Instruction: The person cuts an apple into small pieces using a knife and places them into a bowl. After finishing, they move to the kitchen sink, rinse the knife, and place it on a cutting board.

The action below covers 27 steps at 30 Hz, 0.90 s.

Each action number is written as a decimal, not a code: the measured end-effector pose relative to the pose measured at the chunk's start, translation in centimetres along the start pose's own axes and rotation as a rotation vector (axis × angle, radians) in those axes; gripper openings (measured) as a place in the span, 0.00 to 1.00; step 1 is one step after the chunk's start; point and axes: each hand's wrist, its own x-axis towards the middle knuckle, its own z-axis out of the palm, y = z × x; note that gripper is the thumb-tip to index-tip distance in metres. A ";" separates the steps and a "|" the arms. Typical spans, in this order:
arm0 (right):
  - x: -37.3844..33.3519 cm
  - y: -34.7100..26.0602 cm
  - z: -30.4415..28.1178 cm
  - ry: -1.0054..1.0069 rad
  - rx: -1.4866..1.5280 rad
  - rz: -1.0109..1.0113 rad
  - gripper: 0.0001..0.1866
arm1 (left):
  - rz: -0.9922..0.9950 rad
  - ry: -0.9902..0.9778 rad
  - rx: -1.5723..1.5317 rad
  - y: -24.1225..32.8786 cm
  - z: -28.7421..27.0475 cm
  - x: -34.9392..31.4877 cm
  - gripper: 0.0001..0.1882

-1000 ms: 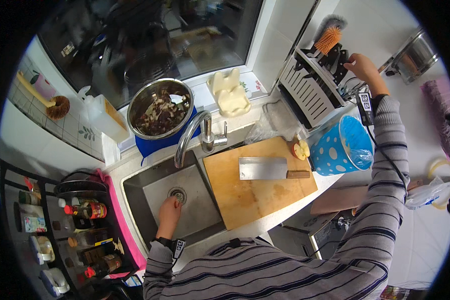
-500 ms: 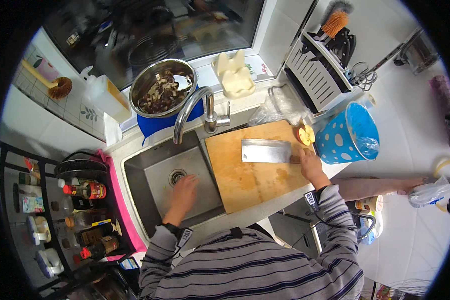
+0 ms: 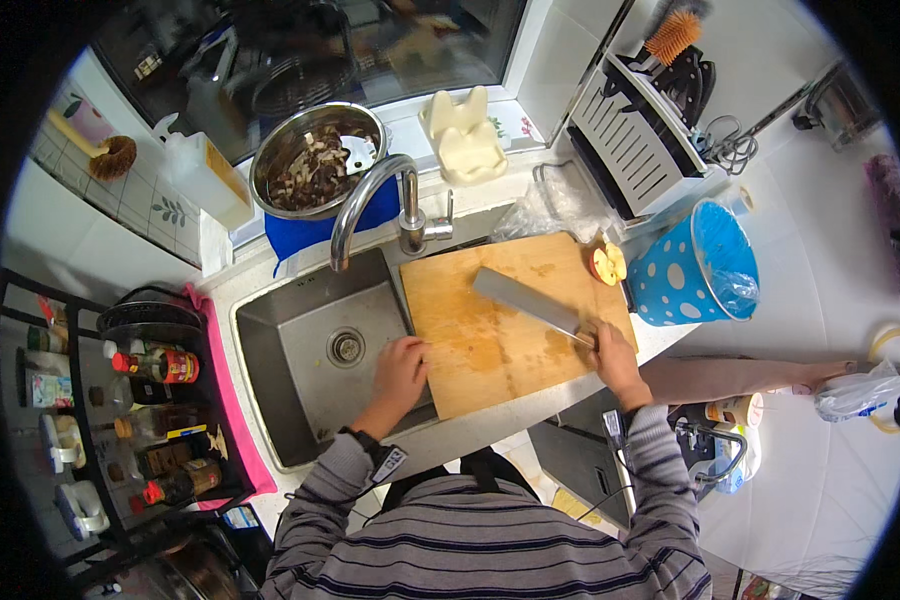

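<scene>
My right hand (image 3: 611, 358) is closed round the handle of a cleaver (image 3: 526, 300). Its broad blade slants up and leftward over the wooden cutting board (image 3: 510, 375), turned partly edge-on. Beside the board's left edge, over the sink's right side, is my left hand (image 3: 398, 378). Its fingers are curled together with the tips at the board's edge; what they hold, if anything, is hidden. Pieces of a cut apple (image 3: 606, 264) stand at the board's far right corner. Wet patches mark the board's surface.
The steel sink (image 3: 300, 385) lies left of the board, under a curved faucet (image 3: 370, 195). Behind it stands a metal bowl (image 3: 270, 165) of chopped dark-and-pale food. A blue dotted bin (image 3: 665, 270) is at right, near a knife rack (image 3: 635, 135). Another person's arm (image 3: 740, 378) reaches in at right.
My left hand has moved right from over the drain to the board's edge, its fingers curling. The cleaver has turned from lying level to slanting, its blade showing narrower. The view has shifted slightly.
</scene>
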 end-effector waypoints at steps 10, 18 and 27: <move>-12.5 -6.0 3.1 -0.033 1.021 0.740 0.13 | -0.277 0.183 -0.078 -3.2 -5.8 -7.6 0.14; -10.8 -13.0 7.7 -0.171 1.042 0.714 0.14 | -0.264 0.265 -0.112 -2.7 -7.5 -8.4 0.14; -2.3 -21.6 11.7 -0.502 1.012 0.472 0.19 | -0.317 0.097 -0.136 -0.2 -7.5 -9.4 0.15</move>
